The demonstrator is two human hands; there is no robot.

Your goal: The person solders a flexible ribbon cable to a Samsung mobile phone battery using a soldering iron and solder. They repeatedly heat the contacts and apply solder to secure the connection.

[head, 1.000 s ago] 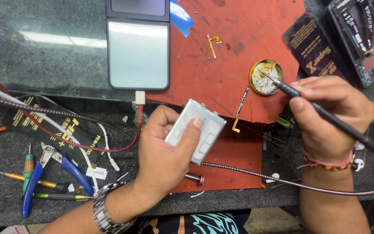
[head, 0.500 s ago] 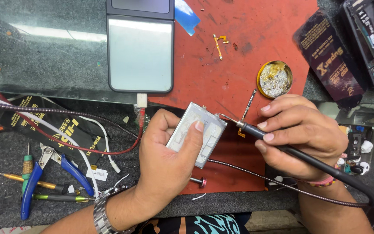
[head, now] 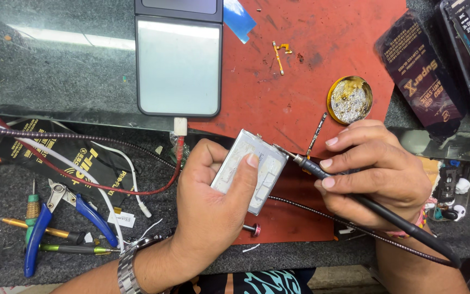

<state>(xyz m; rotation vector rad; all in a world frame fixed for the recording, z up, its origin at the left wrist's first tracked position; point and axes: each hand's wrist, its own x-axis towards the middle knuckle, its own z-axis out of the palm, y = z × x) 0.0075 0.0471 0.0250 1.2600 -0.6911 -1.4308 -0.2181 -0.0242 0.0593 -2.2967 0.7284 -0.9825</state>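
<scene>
Left hand (head: pixel 213 209): grip closed around a flat silver battery cell (head: pixel 250 170), thumb pressed across its top face, fingers wrapped beneath; cell tilted and held just above the near edge of the red mat (head: pixel 300 76). Right hand (head: pixel 379 174): grip closed pen-fashion on a black soldering iron (head: pixel 354 195), its tip touching the cell's upper right corner, its cable trailing toward the near right corner of the tabletop (head: pixel 55 71). Round brass tin of tip-cleaning wool (head: pixel 349 99) sits on the mat just beyond the right hand. A phone (head: pixel 179 57) lies face-up at the far edge. Blue-handled cutters (head: pixel 61 218) and small screwdrivers (head: pixel 33 218) lie near the left front corner, well apart from both hands.
</scene>
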